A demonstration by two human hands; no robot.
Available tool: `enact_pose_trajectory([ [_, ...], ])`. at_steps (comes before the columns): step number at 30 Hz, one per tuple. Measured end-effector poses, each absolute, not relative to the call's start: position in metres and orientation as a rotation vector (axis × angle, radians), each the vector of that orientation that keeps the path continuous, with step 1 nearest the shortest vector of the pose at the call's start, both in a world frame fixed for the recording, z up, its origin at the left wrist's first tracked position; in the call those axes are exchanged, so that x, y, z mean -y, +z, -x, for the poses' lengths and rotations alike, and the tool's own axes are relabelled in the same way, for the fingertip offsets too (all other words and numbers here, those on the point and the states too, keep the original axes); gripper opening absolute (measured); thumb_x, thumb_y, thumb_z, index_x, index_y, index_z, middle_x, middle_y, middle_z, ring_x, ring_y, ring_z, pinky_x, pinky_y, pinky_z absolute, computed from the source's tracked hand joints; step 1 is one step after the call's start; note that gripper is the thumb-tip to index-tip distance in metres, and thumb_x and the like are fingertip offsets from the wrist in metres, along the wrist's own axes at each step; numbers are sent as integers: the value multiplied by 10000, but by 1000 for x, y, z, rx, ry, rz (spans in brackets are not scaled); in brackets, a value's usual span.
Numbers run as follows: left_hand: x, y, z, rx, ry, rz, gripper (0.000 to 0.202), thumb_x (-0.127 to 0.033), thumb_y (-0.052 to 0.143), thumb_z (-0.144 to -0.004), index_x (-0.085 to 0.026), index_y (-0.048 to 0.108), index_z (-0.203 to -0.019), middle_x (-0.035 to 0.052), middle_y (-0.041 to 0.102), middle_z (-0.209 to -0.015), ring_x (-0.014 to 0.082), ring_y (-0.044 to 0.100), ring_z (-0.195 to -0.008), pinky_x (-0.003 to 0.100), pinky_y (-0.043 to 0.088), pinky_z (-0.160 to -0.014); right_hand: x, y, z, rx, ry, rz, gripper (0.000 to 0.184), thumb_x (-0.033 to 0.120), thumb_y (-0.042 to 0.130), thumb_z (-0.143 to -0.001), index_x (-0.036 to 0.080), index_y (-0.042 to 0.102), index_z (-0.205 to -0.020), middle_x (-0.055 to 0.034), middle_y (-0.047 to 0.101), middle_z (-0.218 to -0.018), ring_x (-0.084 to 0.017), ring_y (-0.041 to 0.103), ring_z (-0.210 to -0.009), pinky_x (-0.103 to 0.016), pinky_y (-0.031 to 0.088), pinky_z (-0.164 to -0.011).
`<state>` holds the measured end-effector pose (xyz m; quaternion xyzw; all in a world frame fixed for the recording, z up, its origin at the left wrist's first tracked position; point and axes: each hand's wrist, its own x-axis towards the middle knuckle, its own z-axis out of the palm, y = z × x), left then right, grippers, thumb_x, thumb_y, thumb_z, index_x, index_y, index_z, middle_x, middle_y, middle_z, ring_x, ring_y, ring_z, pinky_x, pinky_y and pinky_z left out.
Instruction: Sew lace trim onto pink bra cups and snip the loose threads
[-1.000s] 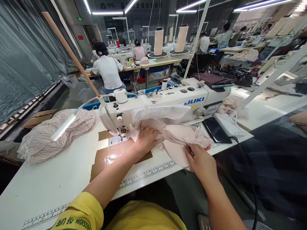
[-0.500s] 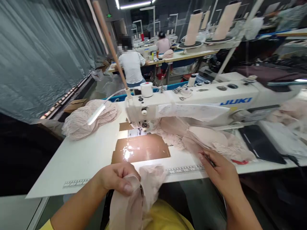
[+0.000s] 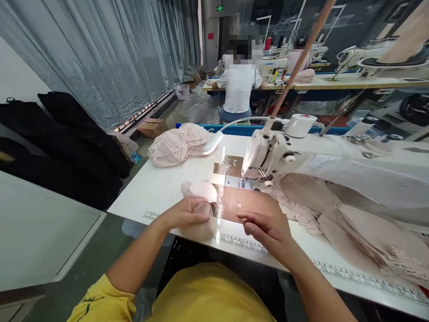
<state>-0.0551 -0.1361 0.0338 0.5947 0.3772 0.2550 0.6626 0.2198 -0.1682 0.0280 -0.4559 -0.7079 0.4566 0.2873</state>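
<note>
My left hand [image 3: 186, 213] pinches a pale pink fabric piece [image 3: 201, 228] over the table's front edge. Part of the piece is sheer, and a padded-looking end [image 3: 203, 191] lies on the white tabletop beyond my fingers. To the right, my right hand [image 3: 268, 228] hovers above the brown plate [image 3: 248, 203] in front of the sewing machine [image 3: 264, 154]. Its fingers are closed, with a small dark tip showing at the fingertips; what it is I cannot make out. A pile of similar pink pieces [image 3: 355, 223] lies under the machine arm at right.
A bundle of pale pink pieces [image 3: 179, 145] sits at the table's far left, beside a small lamp [image 3: 213, 143]. A printed ruler strip [image 3: 241, 243] runs along the front edge. A wooden pole [image 3: 298, 62] rises behind the machine head. Beyond, a person in white [image 3: 238, 89] sits at another table.
The view has swung left. My left hand has carried the fabric piece from near my lap onto the table edge. My right hand has left the pile and come over beside it.
</note>
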Motion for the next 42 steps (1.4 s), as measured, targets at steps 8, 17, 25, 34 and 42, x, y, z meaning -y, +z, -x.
enact_pose_trajectory([
  [8, 143, 27, 67, -743, 520, -1336, 392, -457, 713, -752, -115, 569, -878, -14, 511, -718, 89, 448, -614, 186, 348, -556, 144, 23, -155, 1704, 1629, 1060, 398, 555, 566, -833, 166, 648, -859, 14, 481, -663, -101, 386, -573, -226, 302, -498],
  [17, 141, 28, 65, -677, 533, -1434, 297, -376, 689, -793, -109, 619, -902, 19, 614, -791, 124, 549, -703, 217, 426, -655, 146, 20, -147, 1569, 1816, 962, 395, 525, 580, -843, 169, 538, -678, 34, 444, -623, -70, 301, -517, -226, 200, -463],
  [25, 141, 23, 60, -617, 570, -1564, 488, -315, 680, -800, -152, 575, -1247, 107, 602, -1236, 260, 500, -1212, 369, 376, -1023, 151, 16, -158, 1560, 1769, 1076, 425, 582, 570, -811, 169, 652, -866, 37, 481, -566, -73, 320, -443, -219, 223, -422],
  [34, 162, 40, 58, -592, 639, -1481, 320, -388, 547, -913, -119, 689, -1012, 125, 693, -1006, 214, 625, -953, 328, 473, -865, 158, -10, -267, 2002, 216, 1547, 292, 468, 582, -826, 231, 717, -931, -117, 619, -1156, -299, 574, -1038, -465, 461, -867],
  [42, 152, 47, 4, -634, 1022, -1920, 248, -304, 511, -926, -145, 681, -1013, 122, 643, -1061, 206, 609, -989, 336, 494, -890, 178, 19, -195, 1788, 1809, 855, 376, 501, 689, -736, 186, 622, -931, -18, 615, -821, -157, 574, -708, -272, 478, -633],
])
